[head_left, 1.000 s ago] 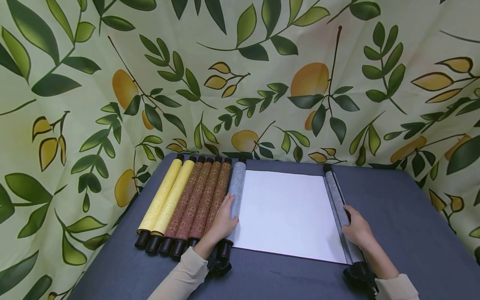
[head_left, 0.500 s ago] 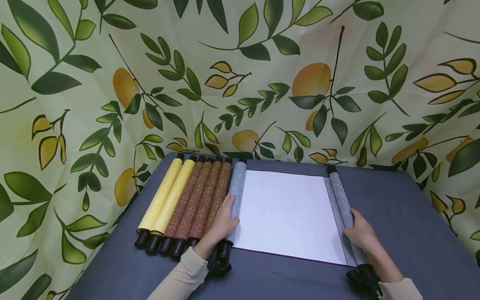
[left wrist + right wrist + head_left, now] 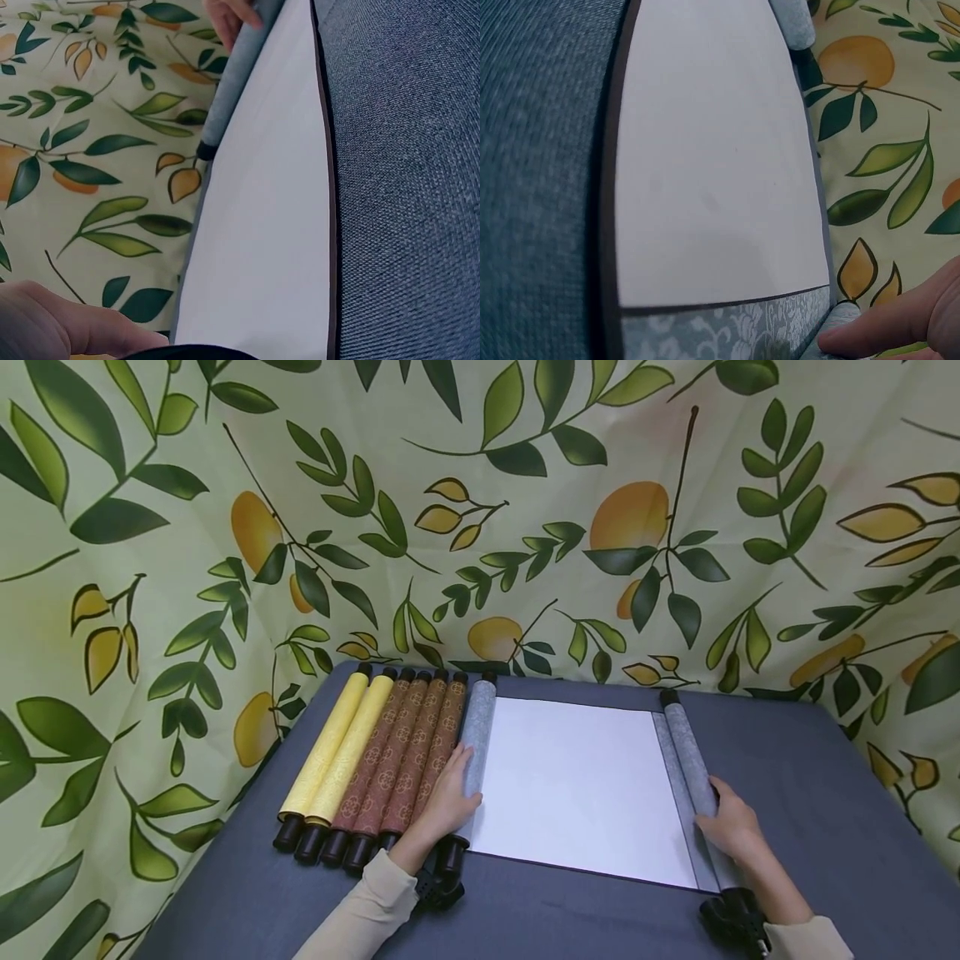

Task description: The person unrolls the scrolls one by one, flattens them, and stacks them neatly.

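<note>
A grey-blue patterned hanging scroll lies partly unrolled, with its blank white sheet showing between two rolled ends. My left hand grips the left roll, thumb on the sheet side. On the other side, my right hand holds the right roll, fingers over its outer side and thumb on its inner side. A narrow patterned border runs between the sheet and that right roll. In the left wrist view, the right hand shows at the far end of the scroll.
Left of the scroll lie two yellow rolled scrolls and several brown-red rolled scrolls side by side, close to my left hand. All rest on a blue-grey cloth-covered table. A leaf-and-fruit printed curtain stands behind the table.
My right hand has moved slightly right with the right roll, which has turned, and more of the patterned border lies flat. My left hand keeps its hold on the left roll.
</note>
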`<action>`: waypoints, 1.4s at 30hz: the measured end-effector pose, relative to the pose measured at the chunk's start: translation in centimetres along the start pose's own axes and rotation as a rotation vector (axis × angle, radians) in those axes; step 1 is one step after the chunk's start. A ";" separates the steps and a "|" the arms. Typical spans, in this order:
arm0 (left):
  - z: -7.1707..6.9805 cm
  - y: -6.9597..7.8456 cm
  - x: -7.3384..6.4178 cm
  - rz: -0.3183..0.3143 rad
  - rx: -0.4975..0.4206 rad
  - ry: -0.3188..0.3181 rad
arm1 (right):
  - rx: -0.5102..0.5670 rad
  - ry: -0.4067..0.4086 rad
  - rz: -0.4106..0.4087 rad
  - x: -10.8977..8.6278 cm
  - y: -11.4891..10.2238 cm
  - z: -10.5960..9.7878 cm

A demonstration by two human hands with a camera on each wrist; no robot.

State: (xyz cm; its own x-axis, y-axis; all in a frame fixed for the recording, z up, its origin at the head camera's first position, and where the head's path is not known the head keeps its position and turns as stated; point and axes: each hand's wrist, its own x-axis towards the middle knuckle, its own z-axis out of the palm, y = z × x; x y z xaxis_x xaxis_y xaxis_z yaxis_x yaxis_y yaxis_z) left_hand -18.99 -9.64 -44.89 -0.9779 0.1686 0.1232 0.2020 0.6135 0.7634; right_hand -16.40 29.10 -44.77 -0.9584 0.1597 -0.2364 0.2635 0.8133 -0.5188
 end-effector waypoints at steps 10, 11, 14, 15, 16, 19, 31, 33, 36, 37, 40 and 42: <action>0.3 -0.5 -0.1 0.053 -0.017 0.033 | 0.081 0.043 0.039 -0.1 0.2 0.3; 0.3 -0.5 -0.1 0.055 -0.016 0.034 | 0.088 0.051 0.036 -0.1 0.2 0.3; 0.3 -0.4 -0.1 0.042 -0.003 0.025 | 0.096 0.080 0.033 -0.2 0.1 0.3; 0.1 -0.1 0.0 0.012 -0.013 0.004 | 0.098 0.087 0.031 -0.2 0.1 0.4; 0.1 -0.1 0.0 0.007 -0.007 0.001 | 0.100 0.094 0.029 -0.3 0.2 0.4; 0.1 -0.1 -0.1 0.011 -0.007 0.001 | 0.117 0.116 0.032 -0.4 0.4 0.4; 0.5 -0.2 -0.1 0.010 -0.016 -0.070 | 0.143 0.194 0.077 -0.2 1.4 0.1; 0.5 -0.1 -0.1 0.003 -0.010 -0.091 | 0.142 0.197 0.079 -0.3 1.5 0.0; 0.5 0.0 -0.2 -0.001 0.003 -0.104 | 0.139 0.205 0.080 -0.3 1.5 0.0; 0.5 0.1 -0.3 -0.003 0.008 -0.105 | 0.138 0.207 0.080 -0.3 1.6 -0.1; 0.5 0.2 -0.4 -0.018 0.019 -0.112 | 0.138 0.217 0.085 -0.3 1.8 -0.1; 0.6 0.3 -0.4 -0.024 0.031 -0.119 | 0.141 0.221 0.087 -0.2 2.0 -0.1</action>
State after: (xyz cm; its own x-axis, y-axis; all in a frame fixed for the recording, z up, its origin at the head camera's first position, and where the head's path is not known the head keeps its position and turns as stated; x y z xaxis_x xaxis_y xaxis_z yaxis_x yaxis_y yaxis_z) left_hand -18.50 -9.09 -45.05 -0.9698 0.2424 0.0274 0.1814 0.6416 0.7453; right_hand -15.68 30.72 -45.65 -0.9280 0.3564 -0.1081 0.3437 0.7076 -0.6174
